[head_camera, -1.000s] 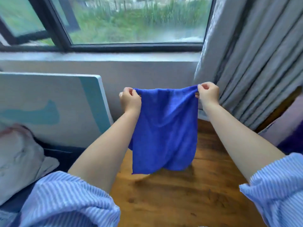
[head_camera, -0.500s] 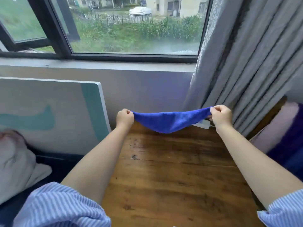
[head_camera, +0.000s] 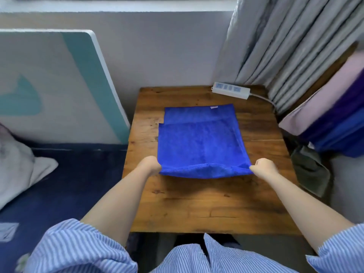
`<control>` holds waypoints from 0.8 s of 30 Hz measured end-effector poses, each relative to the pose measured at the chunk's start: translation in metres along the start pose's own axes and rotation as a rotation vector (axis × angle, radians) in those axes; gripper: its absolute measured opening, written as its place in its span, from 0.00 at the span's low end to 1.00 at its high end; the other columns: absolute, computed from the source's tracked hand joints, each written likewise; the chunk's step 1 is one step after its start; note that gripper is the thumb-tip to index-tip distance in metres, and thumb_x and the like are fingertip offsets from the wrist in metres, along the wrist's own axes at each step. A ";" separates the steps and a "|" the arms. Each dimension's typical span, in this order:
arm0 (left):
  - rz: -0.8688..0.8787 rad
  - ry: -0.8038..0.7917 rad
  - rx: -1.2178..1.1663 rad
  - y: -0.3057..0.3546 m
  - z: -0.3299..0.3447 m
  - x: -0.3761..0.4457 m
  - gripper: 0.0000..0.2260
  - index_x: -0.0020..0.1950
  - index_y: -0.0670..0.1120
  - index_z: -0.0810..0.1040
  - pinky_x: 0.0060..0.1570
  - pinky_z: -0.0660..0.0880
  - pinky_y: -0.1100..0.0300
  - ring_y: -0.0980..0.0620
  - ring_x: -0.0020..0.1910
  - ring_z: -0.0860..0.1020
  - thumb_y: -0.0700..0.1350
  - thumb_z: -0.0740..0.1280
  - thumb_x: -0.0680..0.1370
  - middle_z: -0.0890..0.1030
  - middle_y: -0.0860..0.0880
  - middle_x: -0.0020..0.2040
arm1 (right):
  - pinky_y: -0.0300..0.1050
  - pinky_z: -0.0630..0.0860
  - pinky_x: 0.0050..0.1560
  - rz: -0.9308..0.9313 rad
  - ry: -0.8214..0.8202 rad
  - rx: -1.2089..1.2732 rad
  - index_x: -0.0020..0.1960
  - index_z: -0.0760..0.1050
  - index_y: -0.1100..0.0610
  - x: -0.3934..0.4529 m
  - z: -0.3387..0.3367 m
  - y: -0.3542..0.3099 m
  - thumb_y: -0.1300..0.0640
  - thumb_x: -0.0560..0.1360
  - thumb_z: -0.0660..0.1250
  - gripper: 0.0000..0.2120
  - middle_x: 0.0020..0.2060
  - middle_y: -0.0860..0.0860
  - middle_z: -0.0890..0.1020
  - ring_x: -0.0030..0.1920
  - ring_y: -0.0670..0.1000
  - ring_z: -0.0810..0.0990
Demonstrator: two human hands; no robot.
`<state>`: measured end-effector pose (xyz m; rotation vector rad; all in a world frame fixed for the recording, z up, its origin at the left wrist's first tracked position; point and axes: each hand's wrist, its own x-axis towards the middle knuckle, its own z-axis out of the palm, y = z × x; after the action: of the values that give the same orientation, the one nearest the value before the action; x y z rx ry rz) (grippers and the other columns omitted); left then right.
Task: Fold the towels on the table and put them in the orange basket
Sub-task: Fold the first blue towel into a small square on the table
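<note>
So the blue towel (head_camera: 201,142) is lying on the wooden surface (head_camera: 197,203), folded over with its top layer stopping short of the far edge. My left hand (head_camera: 150,164) is pinching the near left corner, my right hand (head_camera: 264,166) the near right one, lifting that edge a bit. White power strip (head_camera: 230,90) sits at the far right, by the grey curtain (head_camera: 285,46).
</note>
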<state>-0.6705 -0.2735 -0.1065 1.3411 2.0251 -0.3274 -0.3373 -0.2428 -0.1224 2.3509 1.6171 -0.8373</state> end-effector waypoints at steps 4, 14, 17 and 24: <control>0.007 -0.085 0.128 -0.019 0.026 -0.001 0.06 0.42 0.42 0.71 0.41 0.69 0.57 0.45 0.44 0.72 0.39 0.56 0.75 0.71 0.48 0.41 | 0.43 0.70 0.44 0.064 -0.094 -0.111 0.45 0.74 0.62 -0.018 0.031 0.018 0.59 0.73 0.60 0.07 0.52 0.59 0.79 0.51 0.59 0.78; -0.062 -0.416 0.413 -0.056 0.079 -0.001 0.13 0.62 0.43 0.70 0.58 0.69 0.60 0.50 0.53 0.69 0.42 0.54 0.80 0.73 0.48 0.59 | 0.42 0.71 0.46 0.137 -0.283 -0.193 0.52 0.75 0.64 -0.043 0.079 0.046 0.62 0.72 0.59 0.12 0.55 0.59 0.79 0.55 0.58 0.77; -0.012 -0.364 0.411 -0.051 0.075 0.005 0.14 0.63 0.43 0.71 0.55 0.70 0.61 0.50 0.52 0.71 0.41 0.54 0.80 0.72 0.48 0.55 | 0.42 0.71 0.43 0.126 -0.229 -0.111 0.40 0.73 0.59 -0.040 0.080 0.051 0.61 0.72 0.60 0.04 0.47 0.58 0.79 0.51 0.58 0.78; 0.017 -0.209 0.389 -0.011 0.045 0.037 0.13 0.33 0.46 0.64 0.38 0.67 0.62 0.50 0.40 0.69 0.40 0.54 0.79 0.67 0.51 0.35 | 0.45 0.67 0.40 0.036 -0.122 0.108 0.32 0.68 0.58 0.003 0.057 0.023 0.63 0.74 0.60 0.12 0.40 0.58 0.78 0.45 0.58 0.76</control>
<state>-0.6709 -0.2765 -0.1656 1.4808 1.8329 -0.8527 -0.3361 -0.2741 -0.1750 2.3410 1.5124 -1.0635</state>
